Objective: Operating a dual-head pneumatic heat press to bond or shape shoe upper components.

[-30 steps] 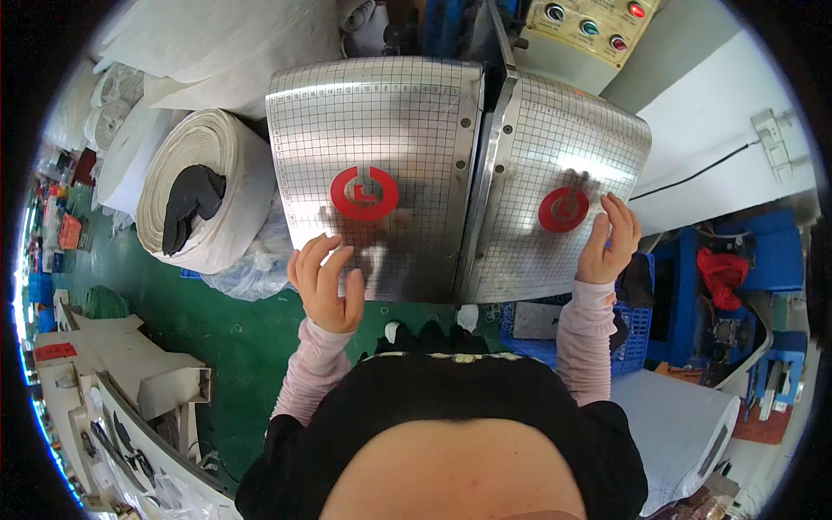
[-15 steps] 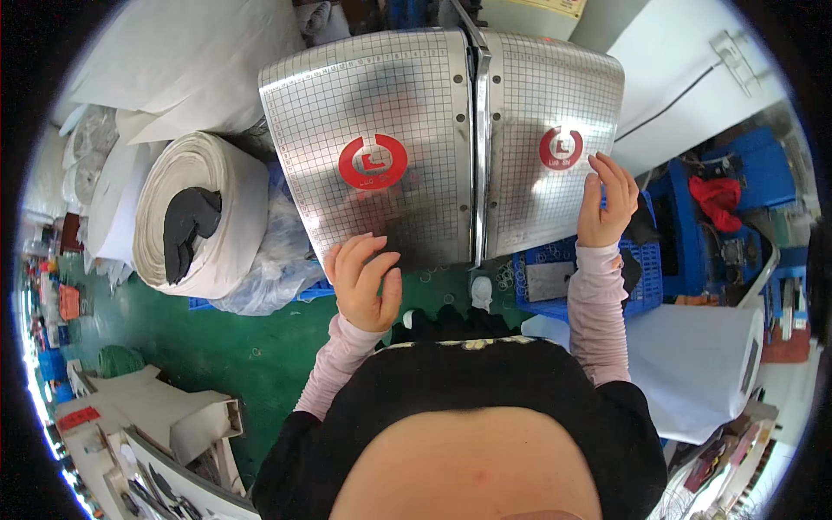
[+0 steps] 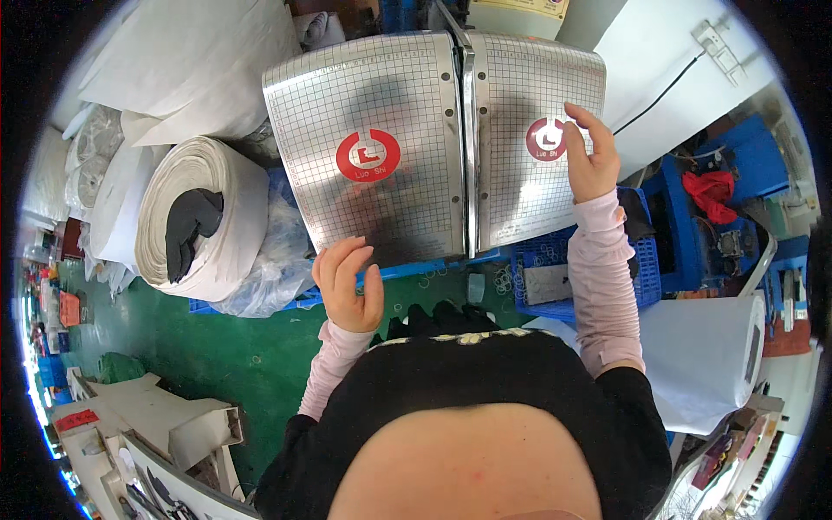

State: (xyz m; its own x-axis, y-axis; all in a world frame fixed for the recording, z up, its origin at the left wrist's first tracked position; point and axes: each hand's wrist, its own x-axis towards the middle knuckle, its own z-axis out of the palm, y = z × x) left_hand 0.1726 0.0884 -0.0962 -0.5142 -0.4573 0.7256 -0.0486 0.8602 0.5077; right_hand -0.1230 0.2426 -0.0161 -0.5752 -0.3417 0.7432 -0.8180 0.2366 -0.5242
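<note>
In front of me are two shiny metal plates printed with a grid: a wider left plate and a narrower right plate, each with a red round emblem. An upright metal bar runs between them. My left hand is at the lower left corner of the left plate, fingers spread, thumb apart, holding nothing. Over the right edge of the right plate, beside its emblem, is my right hand. Its fingers are bent but apart from the thumb, and nothing shows in it. Whether either hand touches metal I cannot tell.
A thick white roll with a black piece on it stands at left, beside clear plastic wrapping. To the right are a blue crate, a large white roll and blue machinery. The floor is green.
My right hand has moved farther away and left, up beside the emblem. My left hand has shifted slightly left. The plates appear slightly shifted, and a blue bar now shows below them.
</note>
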